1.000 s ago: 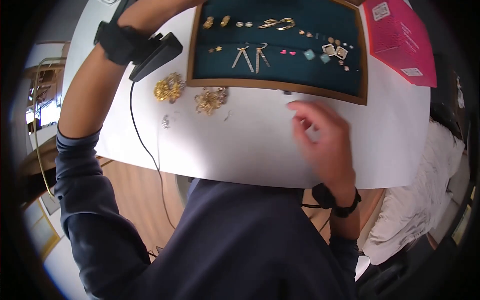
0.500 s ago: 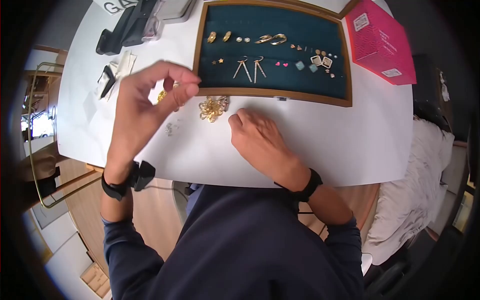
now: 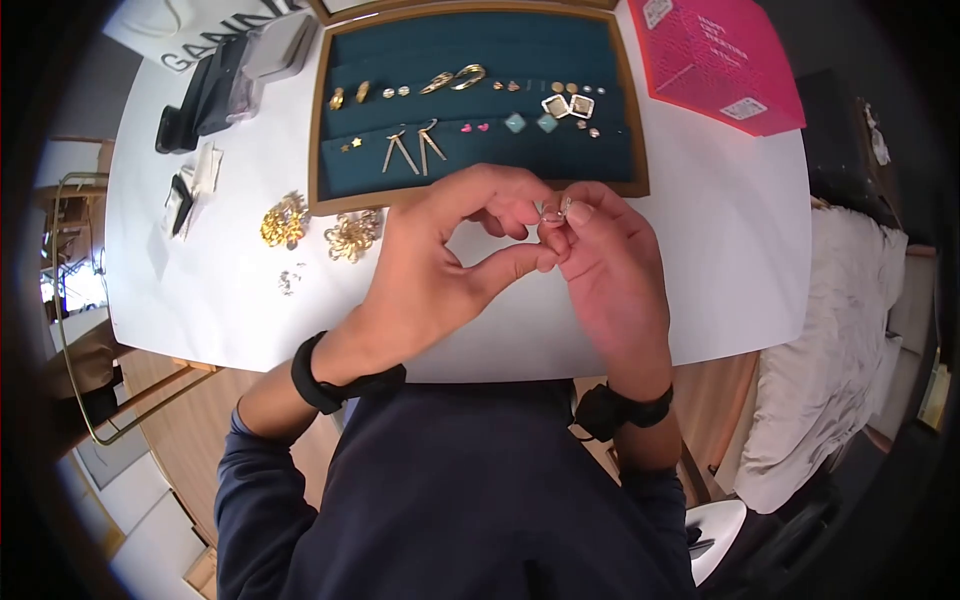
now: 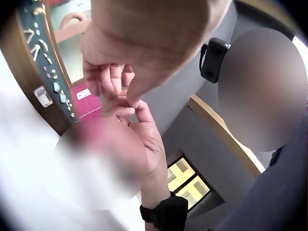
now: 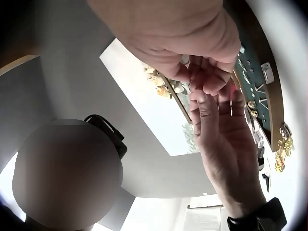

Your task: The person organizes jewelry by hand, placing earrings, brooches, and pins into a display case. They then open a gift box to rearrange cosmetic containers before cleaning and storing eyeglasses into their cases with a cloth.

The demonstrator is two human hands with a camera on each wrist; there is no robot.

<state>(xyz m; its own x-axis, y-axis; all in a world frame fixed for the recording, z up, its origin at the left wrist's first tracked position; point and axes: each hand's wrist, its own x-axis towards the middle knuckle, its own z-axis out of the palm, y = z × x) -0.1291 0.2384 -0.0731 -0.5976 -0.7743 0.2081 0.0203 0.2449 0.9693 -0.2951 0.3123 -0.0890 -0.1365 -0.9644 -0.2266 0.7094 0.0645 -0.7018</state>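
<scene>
In the head view both hands meet above the front edge of a wooden jewellery box [image 3: 318, 120]. My right hand [image 3: 615, 275] pinches a small silvery earring [image 3: 553, 216] between thumb and fingers. Coming from the other side, my left hand [image 3: 415, 255] bends its thumb and fingers round to the same earring, their tips touching the right fingertips. Fingers hide part of it in both wrist views. On the box's dark green lining lie pairs of earrings, among them long silver bars [image 3: 400, 155], gold twisted hoops [image 3: 468, 77] and pale blue squares [image 3: 515, 122].
Left of the hands on the white table [image 3: 220, 310] lie two gold jewellery clusters [image 3: 285, 222] and small silvery pieces [image 3: 288, 280]. Dark cases [image 3: 222, 82], a grey case [image 3: 280, 50] and a white bag [image 3: 185, 25] stand back left. A pink box [image 3: 725, 65] stands back right.
My left hand came down from over the far left of the table, then moved right to meet the right hand. The right hand has risen, and the silvery earring now shows between them.
</scene>
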